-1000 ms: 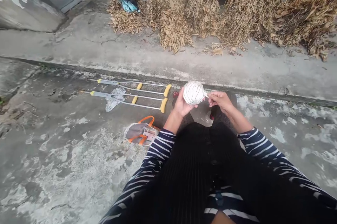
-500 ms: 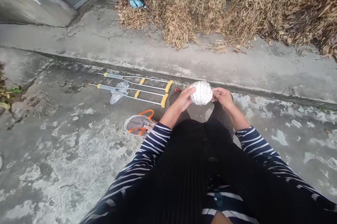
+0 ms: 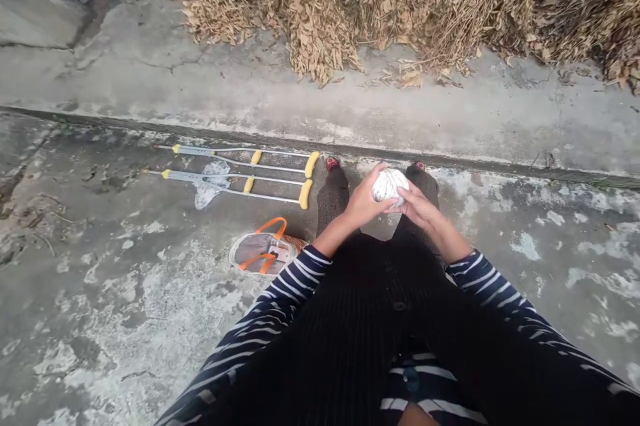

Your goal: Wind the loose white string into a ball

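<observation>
A round white bundle [image 3: 389, 186] with thin dark lines on it is held between both hands in front of my legs. My left hand [image 3: 364, 201] cups its left side, thumb and fingers curved round it. From the right, my right hand [image 3: 419, 207] grips the lower right side, its fingers pressed against the surface. The undersides of the bundle and some fingertips are hidden.
Two crutches [image 3: 240, 173] with yellow pads lie on the concrete at left, over a clear plastic bag [image 3: 210, 194]. An open bag [image 3: 250, 249] with orange handles stands by my left leg. Dried plants [image 3: 320, 26] line the raised ledge [image 3: 260, 96] ahead.
The bundle has turned, and my right hand has come from beside it onto its lower right side. My left hand has shifted lower around it. The view has tilted down and moved right.
</observation>
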`<state>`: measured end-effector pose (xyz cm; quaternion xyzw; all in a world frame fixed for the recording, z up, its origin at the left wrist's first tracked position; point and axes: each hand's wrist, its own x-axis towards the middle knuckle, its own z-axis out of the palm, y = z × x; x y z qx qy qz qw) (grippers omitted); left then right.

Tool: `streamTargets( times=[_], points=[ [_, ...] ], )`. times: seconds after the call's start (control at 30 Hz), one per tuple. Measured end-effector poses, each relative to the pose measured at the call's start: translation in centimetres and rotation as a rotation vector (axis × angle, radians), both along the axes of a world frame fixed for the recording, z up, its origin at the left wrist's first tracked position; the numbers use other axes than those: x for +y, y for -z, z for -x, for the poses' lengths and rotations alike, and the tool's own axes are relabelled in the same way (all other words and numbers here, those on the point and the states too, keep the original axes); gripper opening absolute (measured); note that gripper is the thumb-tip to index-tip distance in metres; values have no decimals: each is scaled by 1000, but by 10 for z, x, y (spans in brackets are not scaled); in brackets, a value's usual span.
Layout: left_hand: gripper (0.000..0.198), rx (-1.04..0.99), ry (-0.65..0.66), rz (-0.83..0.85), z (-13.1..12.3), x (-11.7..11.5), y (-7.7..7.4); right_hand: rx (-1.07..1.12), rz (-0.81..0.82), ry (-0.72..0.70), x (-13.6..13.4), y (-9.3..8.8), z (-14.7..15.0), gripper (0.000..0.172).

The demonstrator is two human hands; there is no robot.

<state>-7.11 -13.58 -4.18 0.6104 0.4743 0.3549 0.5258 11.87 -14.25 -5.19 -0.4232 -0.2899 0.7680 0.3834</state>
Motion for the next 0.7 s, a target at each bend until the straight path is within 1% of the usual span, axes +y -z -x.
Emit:
streamTargets(
  times=[0.13, 0.23, 0.3, 0.4, 0.47, 0.5, 0.57, 0.63, 0.7],
  points=[
    [106, -80, 60, 7, 8, 5, 13, -87, 19, 51, 9, 5, 7, 86],
    [101, -199, 86, 15, 19, 13, 16, -107, 16, 53, 15, 1, 11, 87],
    [93, -290, 53, 16, 28, 19, 15, -98, -18, 48, 20, -4, 17, 89],
    [86, -390, -82, 53, 40, 28, 16, -62, -71, 77, 28, -9, 27, 88],
    [86, -424, -168, 133, 47, 31, 18, -37, -89, 106, 31, -8, 32, 87],
    [85, -438, -187, 197, 49, 30, 18, -30, -96, 122, 32, -7, 35, 87],
    [83, -472, -169, 366, 51, 26, 19, -33, -108, 132, 30, -4, 38, 88],
    [80, -540, -119, 529, 48, 20, 20, -66, -125, 122, 26, -1, 40, 90],
    [81, -623, -90, 620, 42, 14, 21, -121, -154, 89, 20, -1, 40, 94]
  ],
)
